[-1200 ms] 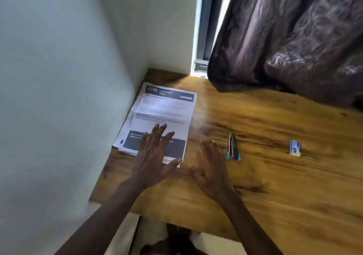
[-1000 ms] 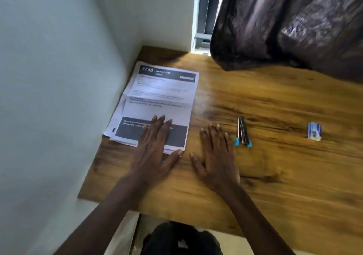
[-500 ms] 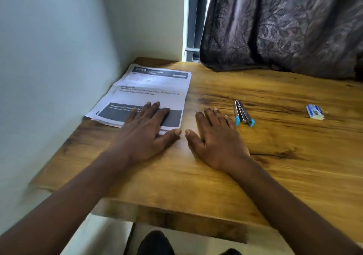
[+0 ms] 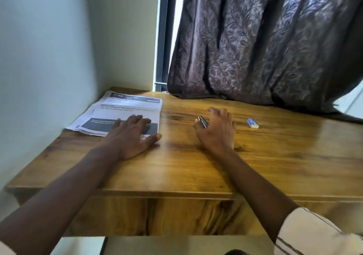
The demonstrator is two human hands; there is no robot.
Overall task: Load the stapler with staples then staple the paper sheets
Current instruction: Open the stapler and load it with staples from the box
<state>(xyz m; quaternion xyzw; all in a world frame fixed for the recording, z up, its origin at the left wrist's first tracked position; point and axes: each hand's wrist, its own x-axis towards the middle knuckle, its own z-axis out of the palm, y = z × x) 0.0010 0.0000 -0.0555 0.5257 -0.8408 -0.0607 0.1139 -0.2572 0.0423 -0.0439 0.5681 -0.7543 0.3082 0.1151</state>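
While the left hand (image 4: 125,134) stays spread flat on the white printed paper sheets (image 4: 127,107), the right hand (image 4: 217,131) has lifted off the wooden desk (image 4: 196,166) to curl over the slim black stapler (image 4: 202,121), grip unclear, so loading from the small blue-and-white staple box (image 4: 253,123) likely follows.

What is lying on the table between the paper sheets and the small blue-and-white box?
In the head view: the stapler, with the right hand curled over it; the rest is bare table.
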